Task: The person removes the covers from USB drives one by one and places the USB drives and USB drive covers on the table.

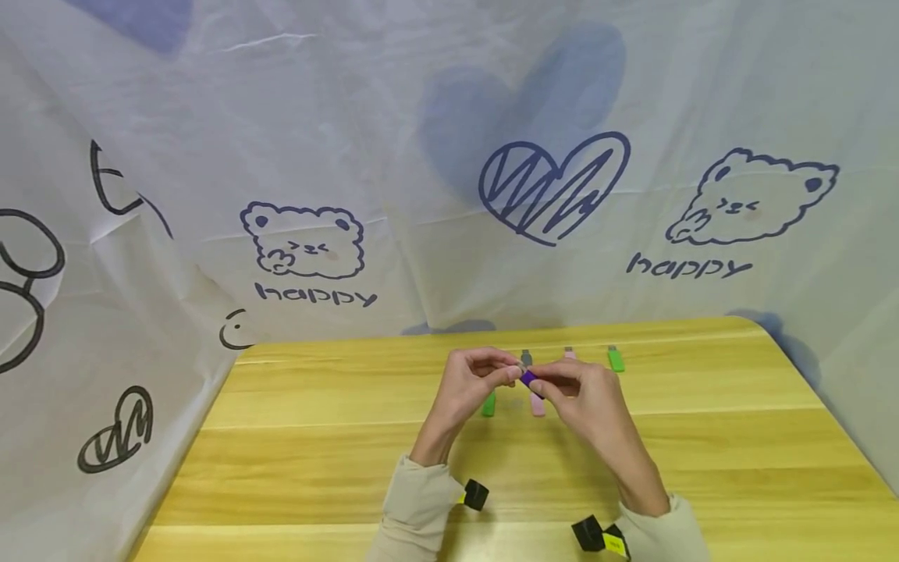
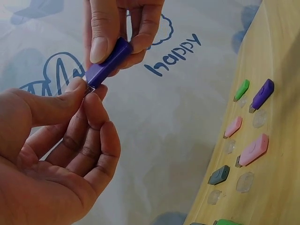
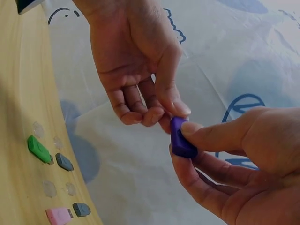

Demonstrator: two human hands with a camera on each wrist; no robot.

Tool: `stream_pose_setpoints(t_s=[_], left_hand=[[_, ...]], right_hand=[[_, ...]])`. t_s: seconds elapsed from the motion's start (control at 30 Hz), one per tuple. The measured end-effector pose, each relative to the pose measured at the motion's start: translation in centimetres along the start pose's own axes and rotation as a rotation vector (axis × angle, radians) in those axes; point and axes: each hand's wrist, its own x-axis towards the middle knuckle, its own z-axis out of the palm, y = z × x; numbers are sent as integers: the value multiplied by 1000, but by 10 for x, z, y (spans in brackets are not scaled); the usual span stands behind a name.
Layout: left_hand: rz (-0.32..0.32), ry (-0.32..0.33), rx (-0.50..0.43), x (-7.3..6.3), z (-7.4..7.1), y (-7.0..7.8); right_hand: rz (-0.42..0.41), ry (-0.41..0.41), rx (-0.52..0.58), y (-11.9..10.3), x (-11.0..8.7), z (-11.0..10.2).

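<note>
Both hands meet over the table at a purple USB stick [image 1: 527, 378]. My right hand [image 1: 597, 398] pinches its purple body [image 3: 183, 140] between thumb and fingers. My left hand [image 1: 463, 386] pinches the connector end [image 2: 89, 88] with thumb and fingertips, its other fingers loosely curled. Clear plastic shows at that end, partly hidden by the fingertips; I cannot tell whether it is a cap. The stick slants, its connector toward the left hand.
On the table [image 1: 295, 437] lie several USB sticks: green [image 3: 40, 150], grey [image 2: 219, 175], pink [image 2: 253, 150] and another purple one [image 2: 262, 95]. Small clear plastic pieces [image 2: 244, 182] lie beside them. A white curtain with drawings [image 1: 393, 156] hangs behind the table.
</note>
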Motion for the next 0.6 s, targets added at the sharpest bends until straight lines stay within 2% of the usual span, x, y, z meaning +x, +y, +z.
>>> stream_pose_setpoints(t_s=[0.2,0.6], left_hand=[[-28,10,-9,0,0,0],[-57,11,-17,0,-1,2]], right_hand=[[-40,12,-39,-4,-2,1],[-10,-1,-40,-6,-2,-1]])
